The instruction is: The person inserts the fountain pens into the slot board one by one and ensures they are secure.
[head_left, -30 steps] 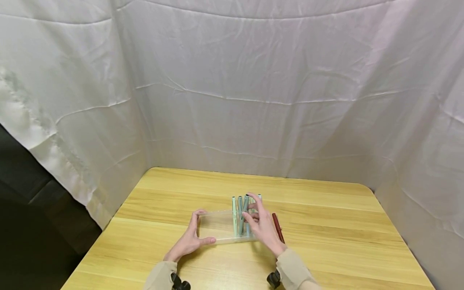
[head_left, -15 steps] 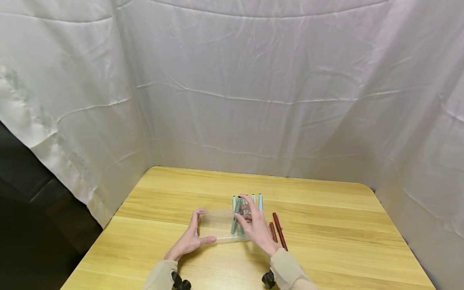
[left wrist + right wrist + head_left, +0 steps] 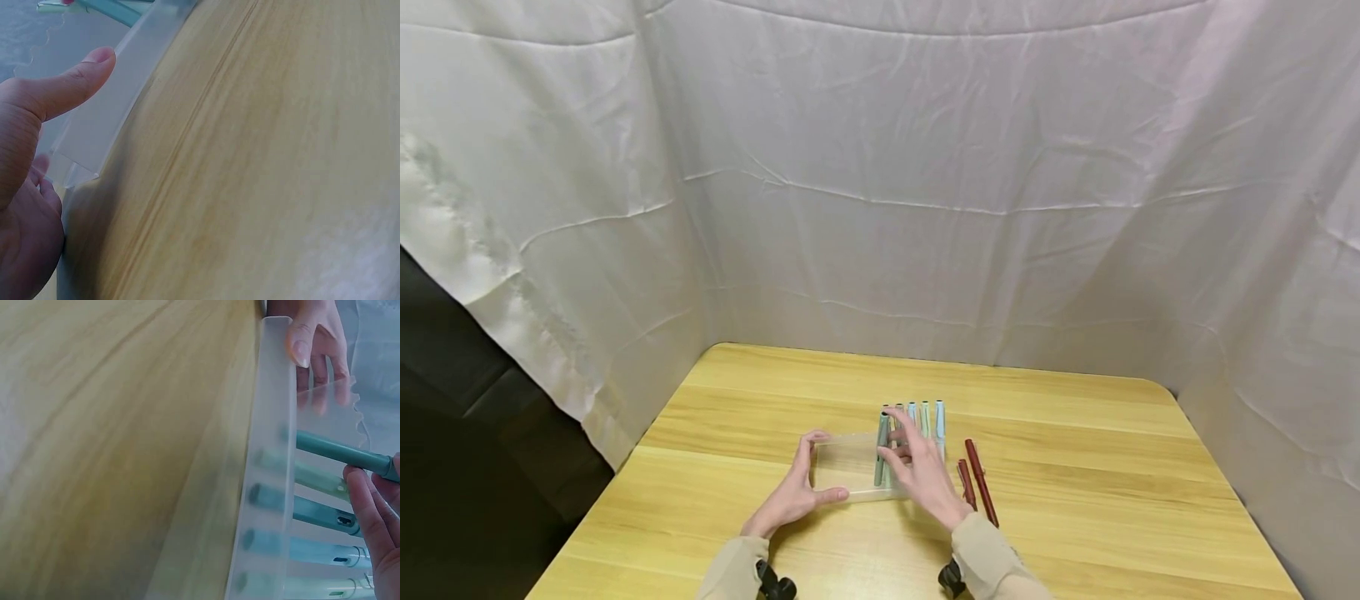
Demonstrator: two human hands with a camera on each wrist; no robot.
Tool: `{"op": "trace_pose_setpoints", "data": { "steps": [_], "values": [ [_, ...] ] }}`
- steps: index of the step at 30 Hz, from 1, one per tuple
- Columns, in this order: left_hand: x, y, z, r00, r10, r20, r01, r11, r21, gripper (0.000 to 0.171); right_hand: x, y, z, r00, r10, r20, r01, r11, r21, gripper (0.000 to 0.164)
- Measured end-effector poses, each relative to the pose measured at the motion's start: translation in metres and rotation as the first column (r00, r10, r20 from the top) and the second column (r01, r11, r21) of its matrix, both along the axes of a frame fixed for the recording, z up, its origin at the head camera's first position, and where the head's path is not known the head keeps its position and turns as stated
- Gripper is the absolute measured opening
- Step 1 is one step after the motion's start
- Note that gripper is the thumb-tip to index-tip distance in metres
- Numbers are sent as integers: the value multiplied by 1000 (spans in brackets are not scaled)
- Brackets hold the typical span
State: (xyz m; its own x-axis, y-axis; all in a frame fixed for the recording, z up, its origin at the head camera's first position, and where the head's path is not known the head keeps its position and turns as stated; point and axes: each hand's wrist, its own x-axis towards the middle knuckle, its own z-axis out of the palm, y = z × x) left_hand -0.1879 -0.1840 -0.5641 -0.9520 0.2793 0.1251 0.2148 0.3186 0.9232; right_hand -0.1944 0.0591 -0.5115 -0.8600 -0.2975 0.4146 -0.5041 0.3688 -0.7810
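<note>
A translucent plastic pen tray with a notched edge lies on the table. My left hand holds its left end, thumb on the near wall and fingers at the far corner. In the right wrist view, my right hand pinches a dark green pen whose lower end is inside the tray's wall. Beside that pen lie a light green pen, a teal pen, a light blue pen and a pale green pen. My right hand hides part of this row in the head view.
Two dark red pens, a shorter one and a longer one, lie on the wooden table right of the tray. A pale cloth curtain surrounds the table's back and sides.
My right hand has moved left with the dark green pen, bringing it to the left end of the row. More pens and the shorter red one now show. My left hand stays in place.
</note>
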Motion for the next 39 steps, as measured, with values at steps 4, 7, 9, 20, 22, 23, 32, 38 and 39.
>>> {"op": "trace_pose_setpoints", "data": {
  "steps": [4,7,9,20,22,23,32,38,39],
  "values": [
    [0,0,0,1000,5,-2,-5,1000,-3,96,1,-1,-2,1000,11,-9,-11,1000,22,67],
    [1,0,1,1000,3,1,-3,1000,-7,97,1,-2,-3,999,19,-30,-18,999,46,66],
    [1,0,1,1000,-1,3,1,1000,-8,97,1,-2,-5,998,25,-58,-22,998,65,65],
    [0,-1,2,999,-20,26,20,1000,0,95,1,-5,-7,990,8,-138,7,994,110,64],
    [0,-1,2,999,-17,29,17,1000,1,94,1,-6,-6,990,5,-139,12,993,116,63],
    [0,-1,2,999,-16,32,15,1000,2,94,1,-6,-5,991,5,-136,11,993,121,63],
    [0,0,0,1000,-8,9,8,1000,2,94,-4,-9,2,986,-31,-162,70,967,245,62],
    [0,0,1,1000,-6,10,6,1000,-2,95,-10,-10,6,986,-57,-156,106,939,326,62],
    [1,0,1,1000,-5,11,5,1000,-3,95,-11,-10,7,987,-60,-151,108,936,334,62]
  ]
}}
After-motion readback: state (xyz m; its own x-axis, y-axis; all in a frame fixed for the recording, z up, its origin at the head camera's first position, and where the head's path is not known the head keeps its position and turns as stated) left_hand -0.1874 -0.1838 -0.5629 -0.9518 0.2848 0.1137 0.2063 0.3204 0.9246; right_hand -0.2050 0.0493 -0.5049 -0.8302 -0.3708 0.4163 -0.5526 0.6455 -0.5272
